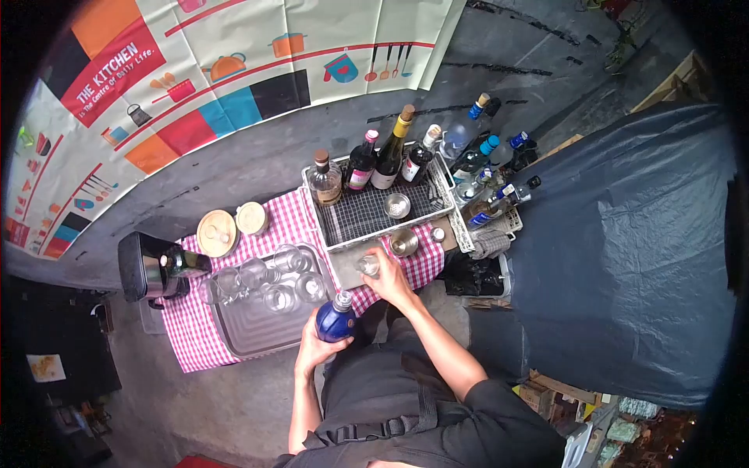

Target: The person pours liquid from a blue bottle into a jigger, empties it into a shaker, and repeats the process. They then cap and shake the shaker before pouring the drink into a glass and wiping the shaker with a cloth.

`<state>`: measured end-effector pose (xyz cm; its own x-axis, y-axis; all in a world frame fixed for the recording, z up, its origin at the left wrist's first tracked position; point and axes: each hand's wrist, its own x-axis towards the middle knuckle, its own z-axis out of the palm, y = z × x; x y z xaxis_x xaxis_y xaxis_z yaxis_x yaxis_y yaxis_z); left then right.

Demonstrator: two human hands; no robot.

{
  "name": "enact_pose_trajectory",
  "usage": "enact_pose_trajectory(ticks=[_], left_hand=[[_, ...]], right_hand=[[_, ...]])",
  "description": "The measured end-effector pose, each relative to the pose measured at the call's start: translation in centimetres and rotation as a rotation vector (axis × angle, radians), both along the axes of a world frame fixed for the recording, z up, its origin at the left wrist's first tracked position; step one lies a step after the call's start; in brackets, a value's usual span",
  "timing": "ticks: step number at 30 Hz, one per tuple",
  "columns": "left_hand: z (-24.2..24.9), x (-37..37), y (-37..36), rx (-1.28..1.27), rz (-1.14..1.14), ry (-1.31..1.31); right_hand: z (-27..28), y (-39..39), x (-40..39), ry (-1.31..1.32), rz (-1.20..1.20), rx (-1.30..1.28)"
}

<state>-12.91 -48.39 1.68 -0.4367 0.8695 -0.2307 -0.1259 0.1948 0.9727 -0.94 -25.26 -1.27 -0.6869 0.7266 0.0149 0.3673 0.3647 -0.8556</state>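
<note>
In the head view my left hand (315, 344) is wrapped round a round-bodied blue bottle (335, 322), held upright in front of my body with its silvery neck uppermost. My right hand (389, 278) grips a small clear glass (367, 266) over a grey board (346, 270) at the table's front. Just beyond that hand sits a metal bowl (403, 242). Left of the blue bottle, a clear tray (269, 347) holds several drinking glasses (278, 298).
A white wire-edged rack (355, 222) at the back bears several bottles (388, 160) and a small strainer-like cup (397, 206). More bottles (484, 204) crowd a basket to its right. A black appliance (143, 265) and wooden lids (218, 233) are at left, on or beside the checked cloth (187, 343).
</note>
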Motion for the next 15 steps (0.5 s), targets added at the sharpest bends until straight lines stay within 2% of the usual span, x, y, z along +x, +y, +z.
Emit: enact_pose_trajectory(ticks=[1,5,12,13,15], left_hand=[[0.0,0.1,0.2,0.008,0.012,-0.004],[0.1,0.2,0.9,0.016,0.022,-0.064],[-0.1,0.9,3.0,0.046,0.009,-0.118],[-0.2,1.0,3.4,0.039,0.01,-0.091],[-0.1,1.1,4.3,0.028,0.014,-0.064]], right_hand=[[1.0,0.2,0.7,-0.003,-0.021,0.129],[6.0,1.1,3.6,0.028,-0.093,-0.002],[6.0,4.3,8.8,0.096,-0.318,0.015],[6.4,5.0,9.5,0.067,-0.345,-0.074],[5.7,7.3,10.1,0.059,-0.351,0.017]])
